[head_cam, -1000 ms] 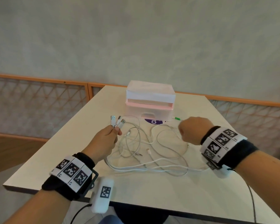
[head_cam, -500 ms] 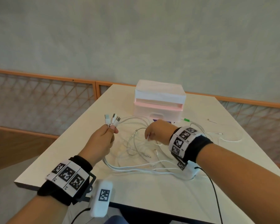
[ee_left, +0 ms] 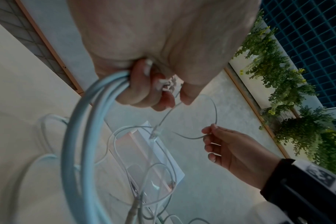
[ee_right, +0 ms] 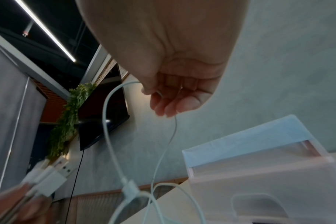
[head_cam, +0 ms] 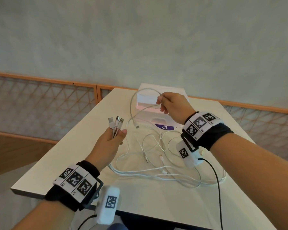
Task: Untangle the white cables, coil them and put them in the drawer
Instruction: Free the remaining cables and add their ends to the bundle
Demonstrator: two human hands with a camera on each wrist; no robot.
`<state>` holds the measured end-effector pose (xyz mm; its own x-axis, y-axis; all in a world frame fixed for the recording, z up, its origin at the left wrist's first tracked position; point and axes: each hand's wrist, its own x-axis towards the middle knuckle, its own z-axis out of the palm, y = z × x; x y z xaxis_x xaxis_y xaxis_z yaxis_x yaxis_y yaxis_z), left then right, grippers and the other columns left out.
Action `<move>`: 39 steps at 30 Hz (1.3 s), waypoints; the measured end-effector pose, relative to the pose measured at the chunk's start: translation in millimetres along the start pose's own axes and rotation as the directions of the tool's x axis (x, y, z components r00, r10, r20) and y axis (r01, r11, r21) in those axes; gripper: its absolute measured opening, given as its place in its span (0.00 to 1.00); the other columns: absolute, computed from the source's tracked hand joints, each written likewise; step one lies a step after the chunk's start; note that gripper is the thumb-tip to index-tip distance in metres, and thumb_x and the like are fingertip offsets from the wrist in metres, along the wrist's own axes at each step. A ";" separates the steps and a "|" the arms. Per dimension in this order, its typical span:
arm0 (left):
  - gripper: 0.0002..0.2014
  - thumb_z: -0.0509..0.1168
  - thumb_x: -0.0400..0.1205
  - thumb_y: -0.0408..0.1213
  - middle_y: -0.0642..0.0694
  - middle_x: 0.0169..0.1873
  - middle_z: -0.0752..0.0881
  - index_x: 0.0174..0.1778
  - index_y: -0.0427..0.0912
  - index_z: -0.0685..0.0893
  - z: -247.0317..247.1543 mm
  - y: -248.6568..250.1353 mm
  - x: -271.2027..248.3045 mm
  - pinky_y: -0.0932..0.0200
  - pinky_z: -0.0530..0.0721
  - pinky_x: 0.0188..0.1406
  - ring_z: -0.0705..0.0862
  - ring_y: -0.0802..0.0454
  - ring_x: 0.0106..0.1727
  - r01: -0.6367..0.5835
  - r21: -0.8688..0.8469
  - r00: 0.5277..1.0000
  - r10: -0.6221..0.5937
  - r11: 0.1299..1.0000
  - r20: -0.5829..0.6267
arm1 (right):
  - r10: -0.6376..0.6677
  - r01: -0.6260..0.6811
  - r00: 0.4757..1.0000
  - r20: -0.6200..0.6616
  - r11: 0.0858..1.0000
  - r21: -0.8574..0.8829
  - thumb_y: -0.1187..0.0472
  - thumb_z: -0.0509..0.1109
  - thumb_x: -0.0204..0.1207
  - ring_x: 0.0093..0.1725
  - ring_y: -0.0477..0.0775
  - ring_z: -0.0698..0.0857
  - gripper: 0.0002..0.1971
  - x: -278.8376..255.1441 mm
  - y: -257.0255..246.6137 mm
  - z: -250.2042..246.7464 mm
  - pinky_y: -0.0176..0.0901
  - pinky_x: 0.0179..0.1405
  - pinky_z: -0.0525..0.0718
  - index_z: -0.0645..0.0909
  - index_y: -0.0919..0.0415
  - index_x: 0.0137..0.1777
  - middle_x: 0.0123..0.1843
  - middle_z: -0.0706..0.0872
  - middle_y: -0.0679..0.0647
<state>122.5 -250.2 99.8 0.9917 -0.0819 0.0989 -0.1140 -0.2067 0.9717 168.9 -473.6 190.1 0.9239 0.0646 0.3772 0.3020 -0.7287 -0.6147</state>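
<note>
Cables [head_cam: 156, 165] in loose tangle mid-table [head_cam: 156, 205], bare tabletop toward 6 o'clock; drawer unit [head_cam: 145, 100] at 12. Left hand [head_cam: 110, 141] clenches three plug ends [head_cam: 115, 122] upright. Right hand [head_cam: 171, 105] pinches one cable loop [head_cam: 135, 100] — now raised in front of drawer unit, up from the tangle half a second ago.

Taking the drawer unit [head_cam: 161, 103] at the far end of the table [head_cam: 156, 201] as the mark: straight in front of it, the right hand [head_cam: 173, 105] holds up an arched cable [head_cam: 131, 103] that crosses its face, blocking the direct way to its front. Nearer than the unit, the tangle of white cables [head_cam: 156, 173] sprawls over the table's middle. Left of the unit the tabletop is bare, and so is the near edge.
</note>
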 end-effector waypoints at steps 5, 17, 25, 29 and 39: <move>0.14 0.66 0.80 0.49 0.51 0.29 0.69 0.41 0.43 0.71 6.4 10.5 1.4 0.59 0.65 0.27 0.66 0.55 0.27 -0.017 -0.026 0.999 0.016 1.000 -0.037 | 0.039 -0.032 0.999 -0.036 0.980 0.196 0.52 0.54 0.85 0.28 0.48 0.78 0.20 -7.1 -8.8 -9.0 0.36 0.31 0.76 0.77 0.56 0.34 0.28 0.80 0.52; 0.10 0.64 0.81 0.52 0.49 0.41 0.90 0.44 0.50 0.77 22.6 53.4 10.4 0.69 0.60 0.11 0.62 0.60 0.18 0.151 -0.478 0.988 -0.150 0.865 0.040 | -0.072 0.135 0.926 0.370 0.980 -0.146 0.61 0.58 0.83 0.38 0.40 0.81 0.12 -81.8 12.0 -11.8 0.21 0.40 0.73 0.81 0.54 0.43 0.34 0.83 0.43; 0.12 0.65 0.80 0.29 0.50 0.39 0.87 0.40 0.47 0.68 33.4 49.4 3.5 0.64 0.62 0.18 0.63 0.57 0.22 0.046 -0.322 0.998 -0.033 0.945 0.045 | 0.073 0.132 0.863 0.500 0.922 -0.363 0.55 0.62 0.81 0.41 0.39 0.74 0.12 -95.0 29.6 -17.2 0.26 0.39 0.67 0.83 0.49 0.60 0.45 0.81 0.39; 0.12 0.66 0.79 0.29 0.52 0.36 0.82 0.39 0.47 0.69 38.1 53.6 0.1 0.66 0.65 0.18 0.66 0.61 0.19 -0.027 -0.269 0.998 0.043 0.963 0.054 | 0.076 0.068 0.901 0.428 0.948 -0.310 0.63 0.60 0.78 0.39 0.35 0.73 0.15 -91.8 21.4 -25.8 0.23 0.41 0.67 0.83 0.46 0.56 0.40 0.74 0.39; 0.11 0.68 0.80 0.40 0.59 0.17 0.76 0.43 0.38 0.74 51.8 46.2 -8.3 0.61 0.66 0.26 0.73 0.68 0.16 -0.050 -0.163 0.991 0.069 0.985 0.114 | -0.070 0.286 0.843 0.533 0.898 -0.335 0.67 0.56 0.77 0.48 0.54 0.79 0.15 -104.5 10.6 4.9 0.44 0.53 0.76 0.84 0.55 0.52 0.44 0.75 0.48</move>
<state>106.0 -309.5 132.8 0.9682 -0.2063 0.1412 -0.1525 -0.0401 0.9875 76.7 -484.8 140.8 0.8833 0.4688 -0.0081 0.4566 -0.8641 -0.2116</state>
